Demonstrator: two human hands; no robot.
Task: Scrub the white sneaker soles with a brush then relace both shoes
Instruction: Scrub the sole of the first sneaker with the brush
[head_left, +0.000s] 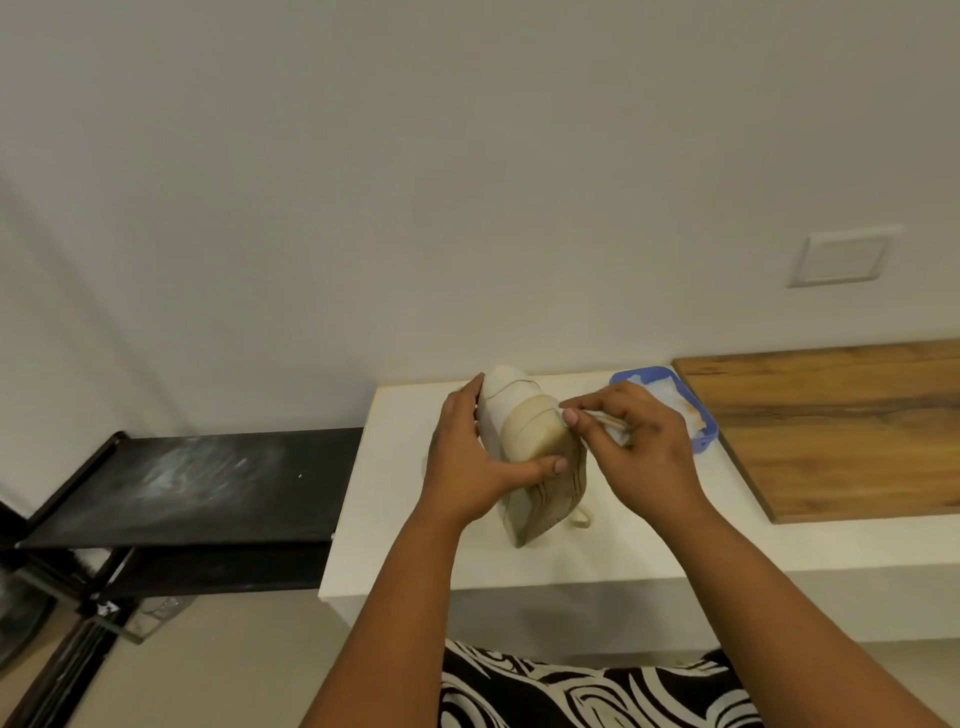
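Black-and-white cloth: a patterned garment fills the nearest edge, below both forearms.
Left hand: the left hand grips the sneaker from its left side, thumb laid across the sole and fingers curled over the far end.
Right hand: the right hand pinches a thin pale brush handle, thumb tip against the sneaker's right edge; the bristle end is hidden.
Sneaker position: it sits on the white counter, near the left end, tipped on its side with the tan sole turned up toward the camera.
Sneaker axis: the long axis runs from near to far, leaning slightly left; I cannot tell which end is the toe.
Lace: a loop of pale lace lies on the counter just right of the near end.
Blue tray: a blue tray behind the right hand holds white foam or cloth with a brownish patch.
Wooden board: a wooden board lies on the counter right of the tray.
Black shelf: a dusty black shelf stands left of the counter.
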